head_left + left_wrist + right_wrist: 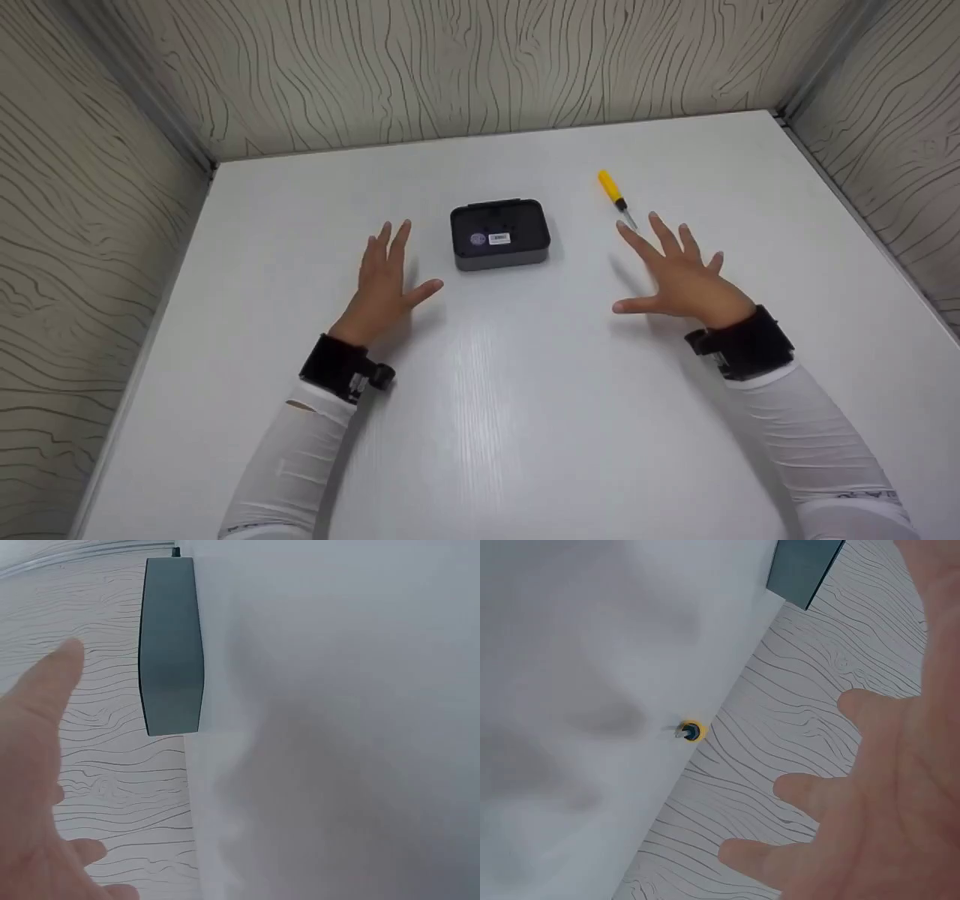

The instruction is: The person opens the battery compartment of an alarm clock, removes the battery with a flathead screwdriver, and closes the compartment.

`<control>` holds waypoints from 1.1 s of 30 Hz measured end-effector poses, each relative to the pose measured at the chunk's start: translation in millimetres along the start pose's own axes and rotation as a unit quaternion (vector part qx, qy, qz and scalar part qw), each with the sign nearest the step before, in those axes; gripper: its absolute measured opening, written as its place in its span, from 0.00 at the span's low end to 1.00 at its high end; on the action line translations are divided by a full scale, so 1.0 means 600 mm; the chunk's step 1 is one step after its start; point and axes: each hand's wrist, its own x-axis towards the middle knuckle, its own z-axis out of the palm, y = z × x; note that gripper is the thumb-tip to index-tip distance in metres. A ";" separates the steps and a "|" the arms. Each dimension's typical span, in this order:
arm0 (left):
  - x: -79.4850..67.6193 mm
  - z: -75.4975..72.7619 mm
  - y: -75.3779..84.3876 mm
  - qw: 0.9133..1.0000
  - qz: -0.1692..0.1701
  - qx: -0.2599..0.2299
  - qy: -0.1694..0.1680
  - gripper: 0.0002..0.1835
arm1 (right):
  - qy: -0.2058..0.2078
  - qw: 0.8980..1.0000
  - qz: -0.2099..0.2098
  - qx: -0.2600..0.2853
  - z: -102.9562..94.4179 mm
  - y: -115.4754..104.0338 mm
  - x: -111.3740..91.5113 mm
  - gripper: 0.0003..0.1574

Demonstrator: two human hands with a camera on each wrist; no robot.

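Fingers spread, my left hand [384,289] is held over the table to the left of a black and grey rectangular box [501,234] and holds nothing. A round purple sticker and a white barcode label show on the box's dark top. On the other side, my right hand [686,281] also has its fingers spread and is free of any object. Just beyond its index fingertip lies a screwdriver [612,189] with a yellow handle, its metal tip towards the hand. In the right wrist view the screwdriver [692,730] appears end-on, apart from the fingers.
The white table [480,420] reaches back to a wood-grain patterned wall [450,67]. Similar panels stand to the left and right. Each wrist wears a black strap-on camera mount, the left mount [337,367] and the right mount [750,345].
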 end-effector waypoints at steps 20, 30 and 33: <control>0.112 0.074 0.054 0.913 -0.137 -0.377 0.079 0.39 | 0.130 0.980 -0.102 0.113 -0.002 -0.065 0.116 0.64; 0.146 0.115 0.069 0.903 -0.139 -0.390 0.111 0.34 | 0.154 0.972 -0.116 0.136 -0.009 -0.112 0.162 0.52; 0.151 0.120 0.072 0.899 -0.150 -0.392 0.123 0.31 | 0.143 0.973 -0.127 0.128 -0.007 -0.124 0.180 0.48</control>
